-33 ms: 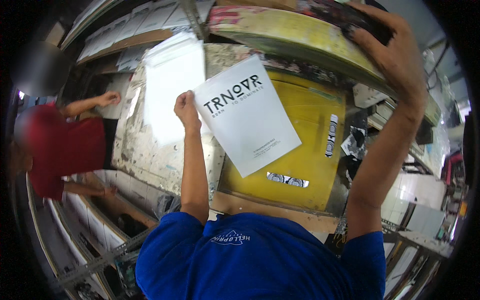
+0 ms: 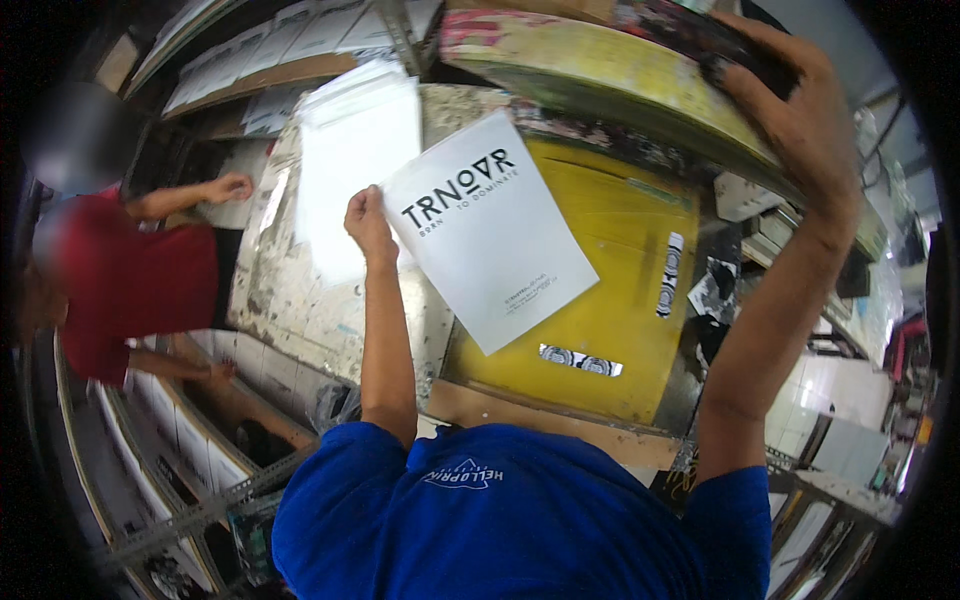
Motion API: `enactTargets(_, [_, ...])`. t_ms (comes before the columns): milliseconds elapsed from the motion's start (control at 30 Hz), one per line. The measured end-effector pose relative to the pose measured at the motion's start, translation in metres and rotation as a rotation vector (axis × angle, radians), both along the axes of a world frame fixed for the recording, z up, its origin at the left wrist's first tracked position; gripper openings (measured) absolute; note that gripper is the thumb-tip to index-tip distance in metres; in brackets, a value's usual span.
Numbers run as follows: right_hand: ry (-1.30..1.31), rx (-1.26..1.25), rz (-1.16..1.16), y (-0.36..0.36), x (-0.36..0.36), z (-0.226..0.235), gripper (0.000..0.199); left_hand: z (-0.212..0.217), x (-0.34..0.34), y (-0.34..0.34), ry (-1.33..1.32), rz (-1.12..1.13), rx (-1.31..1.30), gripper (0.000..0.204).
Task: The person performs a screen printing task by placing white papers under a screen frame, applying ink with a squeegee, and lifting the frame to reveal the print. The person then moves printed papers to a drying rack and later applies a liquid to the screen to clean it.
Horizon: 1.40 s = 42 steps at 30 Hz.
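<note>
My left hand (image 2: 371,224) pinches the upper left corner of a white flat bag or sheet (image 2: 490,245) with dark lettering. The sheet hangs at a slant over a yellow board (image 2: 632,340), and I cannot tell if its lower edge touches it. Two silver strips with black round patterns, one upright (image 2: 670,275) and one lying crosswise (image 2: 580,360), are on the board. Up at the right, my right hand (image 2: 805,120) is wrapped round a dark, ink-stained bar (image 2: 690,35) along the top of a raised printing frame (image 2: 590,70), which has yellow and pink stains.
Left of the board, a stack of white sheets (image 2: 360,170) lies on the spattered table (image 2: 275,300). Behind are racks with more printed sheets (image 2: 300,40). A person in a red shirt (image 2: 150,270) stands at the left, one hand near the table's edge.
The sheet has shifted slightly left against the board, still in my left hand. My right hand keeps its grip. The person in red has moved a hand a little to the right.
</note>
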State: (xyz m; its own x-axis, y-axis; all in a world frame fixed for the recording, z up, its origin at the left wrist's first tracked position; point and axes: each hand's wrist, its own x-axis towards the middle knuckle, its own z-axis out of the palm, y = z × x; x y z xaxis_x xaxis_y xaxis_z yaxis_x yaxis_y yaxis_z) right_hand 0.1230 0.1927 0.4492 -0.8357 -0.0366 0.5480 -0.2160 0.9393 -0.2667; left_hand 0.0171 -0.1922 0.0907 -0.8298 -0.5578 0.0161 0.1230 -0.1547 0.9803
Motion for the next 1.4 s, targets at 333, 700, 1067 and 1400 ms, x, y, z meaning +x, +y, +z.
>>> enactTargets(333, [0.058,0.054,0.093,0.059,-0.019,-0.022,0.038,-0.049,0.055,-0.217,-0.035,0.507,-0.039,0.011])
enactTargets(700, [-0.021,-0.092,0.151,0.064,-0.022,-0.024,0.039,-0.001,0.056,-0.149,0.223,0.463,-1.095,0.041])
enactTargets(1067, [-0.043,-0.1,0.238,0.04,-0.015,-0.011,0.038,-0.053,0.053,0.016,-0.169,-0.124,-1.45,0.027])
enactTargets(1400, [-0.039,-0.118,0.211,0.041,-0.016,-0.011,0.039,-0.024,0.05,0.034,0.05,-0.116,-1.038,0.013])
